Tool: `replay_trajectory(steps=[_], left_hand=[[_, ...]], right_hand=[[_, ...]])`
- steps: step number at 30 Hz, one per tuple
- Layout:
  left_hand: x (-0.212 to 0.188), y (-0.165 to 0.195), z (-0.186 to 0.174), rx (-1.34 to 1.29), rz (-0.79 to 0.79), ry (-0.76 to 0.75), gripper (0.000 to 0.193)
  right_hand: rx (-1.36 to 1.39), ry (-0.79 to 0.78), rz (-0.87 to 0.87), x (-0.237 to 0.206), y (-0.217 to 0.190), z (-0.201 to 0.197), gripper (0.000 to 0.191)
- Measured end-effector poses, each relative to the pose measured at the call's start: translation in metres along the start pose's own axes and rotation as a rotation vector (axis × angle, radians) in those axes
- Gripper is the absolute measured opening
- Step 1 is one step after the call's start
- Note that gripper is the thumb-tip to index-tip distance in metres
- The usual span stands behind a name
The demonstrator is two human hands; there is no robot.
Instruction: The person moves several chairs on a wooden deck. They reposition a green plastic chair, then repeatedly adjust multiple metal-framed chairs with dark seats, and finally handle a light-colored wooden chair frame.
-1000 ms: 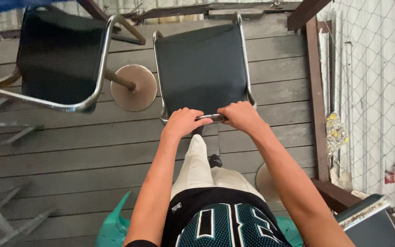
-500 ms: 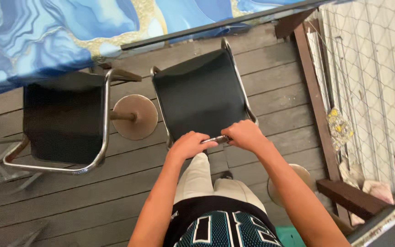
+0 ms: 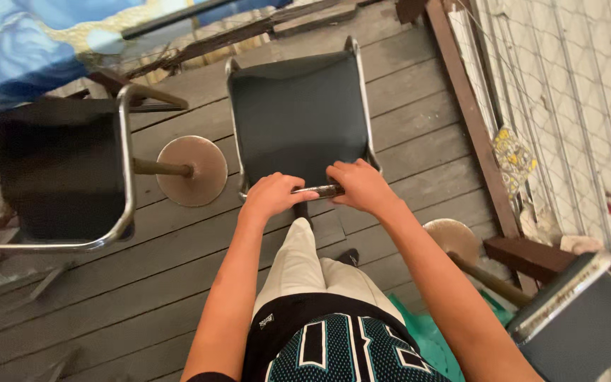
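Observation:
A black chair point(image 3: 298, 113) with a chrome tube frame stands on the wooden deck in front of me. My left hand point(image 3: 271, 197) and my right hand point(image 3: 359, 185) both grip the top bar of its backrest, side by side, fingers wrapped round the bar. My legs in light trousers show right below the hands, close behind the chair.
A second black chrome chair point(image 3: 58, 173) stands to the left. A blue marbled tabletop point(image 3: 30, 42) fills the top left, its round metal base point(image 3: 191, 170) between the chairs. Another round base point(image 3: 451, 239) and a dark chair point(image 3: 581, 318) sit at right, beside a wire mesh fence point(image 3: 567, 106).
The view has shifted, with the chair and both hands now nearer the table edge. Both hands keep their grip on the backrest bar.

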State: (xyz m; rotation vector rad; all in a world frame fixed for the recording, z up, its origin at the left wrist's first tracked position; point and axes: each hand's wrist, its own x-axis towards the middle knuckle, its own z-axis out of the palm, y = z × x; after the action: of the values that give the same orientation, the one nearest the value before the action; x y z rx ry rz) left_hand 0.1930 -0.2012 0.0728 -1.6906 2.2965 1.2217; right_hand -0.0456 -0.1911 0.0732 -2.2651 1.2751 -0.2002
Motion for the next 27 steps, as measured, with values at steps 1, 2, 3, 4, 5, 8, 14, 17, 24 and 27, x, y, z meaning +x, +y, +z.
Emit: replay_trajectory(steps=[1, 2, 3, 4, 5, 8, 14, 17, 24, 27], left_hand=[[-0.002, 0.006, 0.011, 0.014, -0.017, -0.017, 0.058], [-0.005, 0.011, 0.023, 0.025, -0.033, -0.038, 0.059], [-0.012, 0.016, 0.036, 0.036, -0.053, -0.062, 0.059], [-0.021, 0.023, 0.051, 0.035, -0.058, -0.071, 0.058], [-0.028, 0.028, 0.063, 0.037, -0.06, -0.071, 0.057], [-0.043, 0.037, 0.089, -0.026, -0.173, -0.131, 0.054], [-0.051, 0.056, 0.123, 0.002, -0.111, 0.027, 0.048], [-0.045, 0.078, 0.133, -0.033, 0.109, 0.164, 0.041], [-0.029, 0.156, 0.18, -0.035, 0.498, 0.286, 0.04], [-0.032, 0.19, 0.212, -0.039, 0.738, 0.149, 0.037]], right_hand=[[0.014, 0.022, 0.004, -0.014, 0.002, 0.0, 0.05], [0.028, 0.042, 0.011, -0.028, 0.004, 0.0, 0.053], [0.046, 0.058, 0.02, -0.048, 0.005, 0.002, 0.056], [0.072, 0.089, 0.038, -0.072, 0.007, 0.004, 0.056], [0.093, 0.127, 0.052, -0.092, 0.009, 0.005, 0.055], [0.103, 0.233, 0.07, -0.143, 0.023, 0.013, 0.05], [0.192, 0.279, 0.198, -0.239, 0.038, 0.044, 0.035], [0.225, 0.305, 0.267, -0.275, 0.04, 0.054, 0.03], [0.292, 0.45, 0.423, -0.333, 0.042, 0.063, 0.026], [0.284, 0.532, 0.502, -0.357, 0.039, 0.065, 0.024]])
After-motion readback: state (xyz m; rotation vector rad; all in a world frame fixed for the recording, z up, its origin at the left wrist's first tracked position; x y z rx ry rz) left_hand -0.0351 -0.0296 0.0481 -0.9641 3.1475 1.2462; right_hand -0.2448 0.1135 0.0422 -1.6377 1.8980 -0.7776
